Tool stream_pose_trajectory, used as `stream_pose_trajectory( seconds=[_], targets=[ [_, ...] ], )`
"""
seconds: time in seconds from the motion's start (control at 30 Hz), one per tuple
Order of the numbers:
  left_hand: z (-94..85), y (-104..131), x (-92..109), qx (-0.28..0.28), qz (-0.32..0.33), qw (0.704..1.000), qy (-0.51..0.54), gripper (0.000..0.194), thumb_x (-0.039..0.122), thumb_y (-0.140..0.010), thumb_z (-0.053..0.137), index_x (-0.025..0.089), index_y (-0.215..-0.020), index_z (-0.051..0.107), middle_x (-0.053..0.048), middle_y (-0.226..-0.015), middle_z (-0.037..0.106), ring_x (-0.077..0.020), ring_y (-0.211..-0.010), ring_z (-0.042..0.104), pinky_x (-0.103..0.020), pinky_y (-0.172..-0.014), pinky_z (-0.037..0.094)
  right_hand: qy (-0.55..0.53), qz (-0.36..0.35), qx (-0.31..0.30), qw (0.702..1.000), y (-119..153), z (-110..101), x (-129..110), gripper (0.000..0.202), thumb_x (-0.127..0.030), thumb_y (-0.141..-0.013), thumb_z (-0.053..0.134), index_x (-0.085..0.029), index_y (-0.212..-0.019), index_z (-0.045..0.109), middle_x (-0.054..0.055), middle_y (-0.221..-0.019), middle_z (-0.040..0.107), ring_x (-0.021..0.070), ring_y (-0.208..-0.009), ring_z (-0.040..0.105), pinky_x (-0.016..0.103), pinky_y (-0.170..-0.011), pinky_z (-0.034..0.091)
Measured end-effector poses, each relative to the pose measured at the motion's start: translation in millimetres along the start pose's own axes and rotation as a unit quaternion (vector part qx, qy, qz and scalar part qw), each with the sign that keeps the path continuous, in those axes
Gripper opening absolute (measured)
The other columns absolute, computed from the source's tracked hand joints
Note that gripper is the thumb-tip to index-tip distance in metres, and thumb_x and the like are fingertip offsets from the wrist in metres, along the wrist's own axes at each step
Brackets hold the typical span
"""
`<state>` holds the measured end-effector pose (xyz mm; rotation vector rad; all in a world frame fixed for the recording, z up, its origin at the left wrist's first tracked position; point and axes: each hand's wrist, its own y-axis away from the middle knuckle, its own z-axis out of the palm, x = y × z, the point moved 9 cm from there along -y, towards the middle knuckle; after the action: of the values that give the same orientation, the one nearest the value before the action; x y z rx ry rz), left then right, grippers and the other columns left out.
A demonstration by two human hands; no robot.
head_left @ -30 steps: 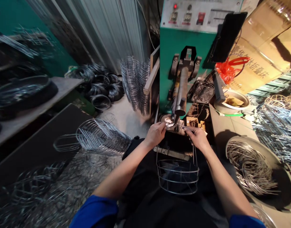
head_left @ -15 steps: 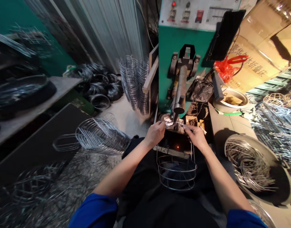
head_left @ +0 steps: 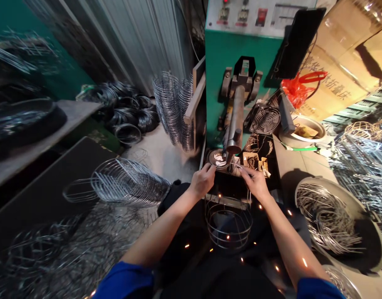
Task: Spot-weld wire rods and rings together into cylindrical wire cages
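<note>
A round wire basket frame hangs below my hands, in front of my lap, with its upright wires reaching up towards them. My left hand is closed in a pinch at the frame's upper left side; its fingertips hide the exact grip. On the other side, my right hand pinches the frame's top wire, thumb and finger together. Between the hands, this wire lies under the tip of the metal electrode arm of a green spot welding machine. Orange sparks fly over my lap and forearms.
Stacked wire frames lie at my left, and more wire rings stand beside the machine. A tub of bent wires sits at right. Wire coils, a red plastic bag and a cardboard box are farther back.
Sparks now scatter below the electrode, where only one small glow showed before. The electrode arm's tip is slightly lower. The basket frame has shifted a little left; both hands keep their pinch.
</note>
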<state>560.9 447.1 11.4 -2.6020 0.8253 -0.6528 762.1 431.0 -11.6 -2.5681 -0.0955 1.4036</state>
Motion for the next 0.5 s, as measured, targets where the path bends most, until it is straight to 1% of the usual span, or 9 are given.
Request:
stream_pose_trajectory(
  seconds=[0.07,0.1,0.17,0.23,0.27,0.33,0.43,0.47,0.5],
  targets=[
    [-1.8,0.2,-0.9,0.001,-0.004,1.000,0.009,0.021,0.013,-0.096,0.040,0.019,-0.083,0.056,-0.007,-0.081,0.058,-0.0164,-0.069,0.055,-0.025,-0.059,0.043,-0.005,0.010,-0.007,1.000,-0.3,-0.6,-1.2,0.044,-0.052,-0.092,0.055,-0.018,-0.111,0.075,0.008,-0.108,0.074,0.0304,-0.105,0.069,0.041,-0.094,0.054],
    [-2.0,0.2,-1.4,-0.001,-0.008,1.000,0.013,0.022,0.014,-0.096,0.040,0.019,-0.083,0.056,-0.007,-0.081,0.058,-0.0165,-0.069,0.055,-0.025,-0.060,0.043,-0.008,0.022,-0.015,1.000,0.2,-0.5,-0.1,0.046,-0.053,-0.092,0.055,-0.017,-0.112,0.075,0.008,-0.102,0.075,0.0295,-0.098,0.070,0.039,-0.088,0.056],
    [-1.6,0.0,-2.3,-0.004,-0.017,0.999,0.028,0.022,0.015,-0.096,0.041,0.019,-0.082,0.056,-0.007,-0.082,0.058,-0.0166,-0.070,0.056,-0.025,-0.061,0.044,-0.022,0.064,-0.039,0.997,3.8,0.5,6.0,0.051,-0.058,-0.092,0.054,-0.016,-0.115,0.073,0.006,-0.078,0.073,0.0245,-0.072,0.070,0.033,-0.067,0.058],
    [-1.9,-1.3,-4.7,0.001,-0.036,0.997,0.074,0.021,0.016,-0.096,0.042,0.019,-0.082,0.057,-0.007,-0.083,0.059,-0.0170,-0.072,0.057,-0.026,-0.065,0.046,-0.053,0.114,-0.073,0.989,11.8,3.8,13.6,0.054,-0.062,-0.089,0.057,-0.015,-0.111,0.072,0.001,-0.061,0.063,0.0176,-0.051,0.061,0.026,-0.050,0.050],
    [-2.6,-2.4,-6.5,0.007,-0.046,0.993,0.104,0.020,0.017,-0.095,0.043,0.019,-0.082,0.058,-0.007,-0.083,0.059,-0.0174,-0.073,0.058,-0.027,-0.067,0.047,-0.075,0.131,-0.088,0.985,16.9,5.7,15.8,0.053,-0.063,-0.087,0.059,-0.015,-0.105,0.071,0.000,-0.059,0.059,0.0154,-0.048,0.057,0.025,-0.047,0.047],
    [-5.6,-4.4,-11.5,0.022,-0.064,0.985,0.156,0.018,0.019,-0.095,0.046,0.019,-0.084,0.060,-0.007,-0.085,0.062,-0.0182,-0.078,0.060,-0.028,-0.073,0.048,-0.124,0.148,-0.096,0.977,26.5,7.8,16.0,0.050,-0.064,-0.083,0.065,-0.015,-0.091,0.068,0.000,-0.062,0.057,0.0137,-0.050,0.056,0.023,-0.048,0.046],
    [-12.7,2.0,-22.6,0.040,-0.083,0.979,0.182,0.014,0.026,-0.095,0.051,0.018,-0.095,0.063,-0.007,-0.089,0.065,-0.0179,-0.081,0.063,-0.029,-0.077,0.050,-0.170,0.165,-0.055,0.970,39.2,5.3,14.9,0.052,-0.067,-0.077,0.068,-0.015,-0.082,0.063,-0.001,-0.061,0.054,0.0129,-0.050,0.052,0.023,-0.047,0.044],
    [-13.4,10.0,-29.7,0.043,-0.106,0.972,0.207,0.017,0.031,-0.094,0.054,0.018,-0.102,0.063,-0.007,-0.091,0.066,-0.0178,-0.081,0.063,-0.030,-0.077,0.051,-0.170,0.168,-0.035,0.970,43.3,3.3,13.9,0.054,-0.068,-0.075,0.068,-0.015,-0.082,0.063,-0.002,-0.059,0.052,0.0127,-0.048,0.050,0.023,-0.045,0.043],
    [-11.3,22.5,-38.6,0.041,-0.144,0.956,0.251,0.027,0.036,-0.093,0.058,0.017,-0.111,0.061,-0.007,-0.094,0.067,-0.0179,-0.082,0.064,-0.030,-0.077,0.051,-0.159,0.164,-0.015,0.973,47.2,0.4,11.7,0.054,-0.069,-0.075,0.068,-0.015,-0.082,0.064,-0.002,-0.057,0.050,0.0126,-0.047,0.048,0.023,-0.044,0.041]
  ],
)
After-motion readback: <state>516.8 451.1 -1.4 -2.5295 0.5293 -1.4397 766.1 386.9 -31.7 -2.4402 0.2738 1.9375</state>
